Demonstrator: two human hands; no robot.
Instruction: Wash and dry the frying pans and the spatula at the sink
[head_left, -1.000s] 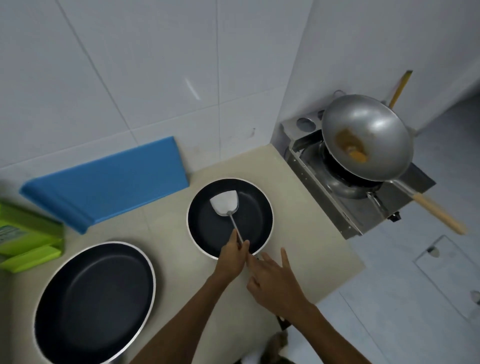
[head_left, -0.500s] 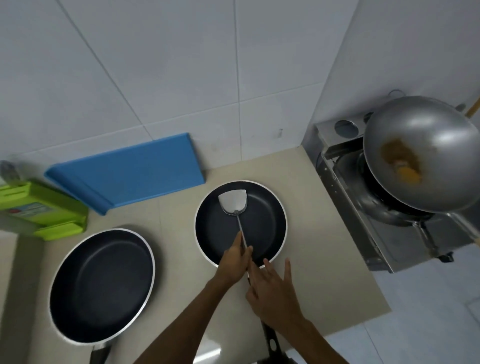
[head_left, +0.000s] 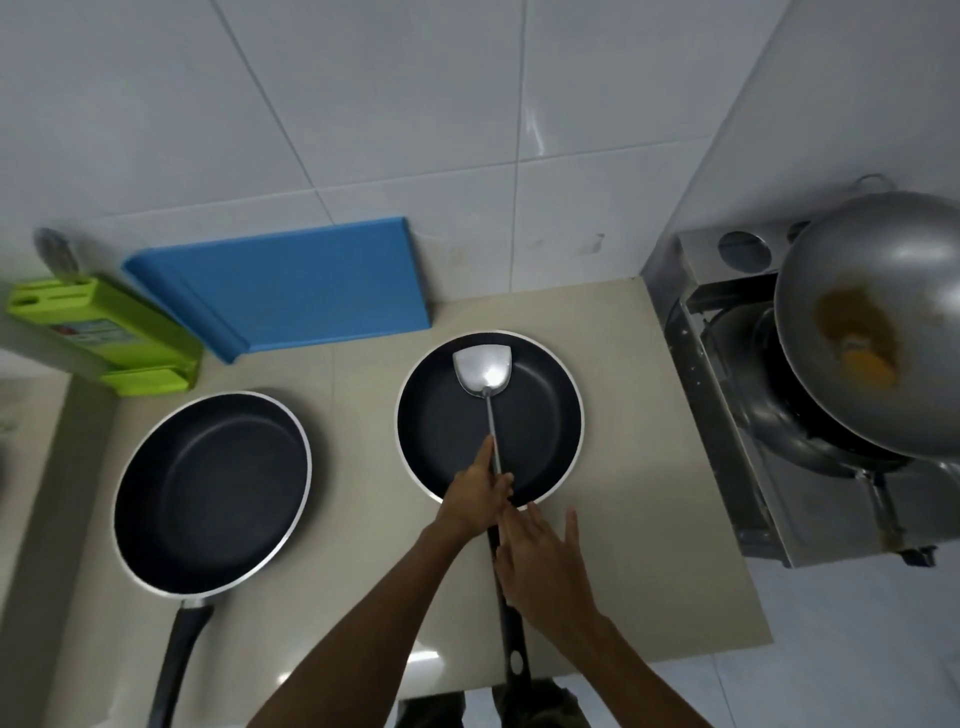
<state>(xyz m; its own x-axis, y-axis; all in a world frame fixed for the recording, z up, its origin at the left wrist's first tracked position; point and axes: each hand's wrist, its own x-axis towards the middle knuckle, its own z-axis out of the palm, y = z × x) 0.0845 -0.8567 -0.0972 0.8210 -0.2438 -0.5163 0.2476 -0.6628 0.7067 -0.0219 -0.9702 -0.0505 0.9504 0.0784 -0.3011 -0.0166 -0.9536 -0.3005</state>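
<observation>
On the worktop (head_left: 649, 519): the small frying pan (head_left: 540, 415) sits right of the large frying pan (head_left: 208, 493), apart from it; the spatula (head_left: 483, 371) lies in the small one.
Left hand (head_left: 475, 499): fingers curled round the spatula's thin shaft, above the near rim.
Right hand (head_left: 545, 561): fingers straight and spread over the small pan's black handle; contact unclear.
Handling: spatula likely light, stiff, slick steel; pans heavier, best taken by their handles.
Around: blue board (head_left: 311, 286) and green knife block (head_left: 104, 332) at the wall; soiled wok (head_left: 883, 322) on the stove (head_left: 727, 415), close on the right.

walls (head_left: 363, 130) tiled white, glare caught upper right | counter (head_left: 649, 493) beige, set into the corner | floor (head_left: 857, 649) paved pale grey, right
</observation>
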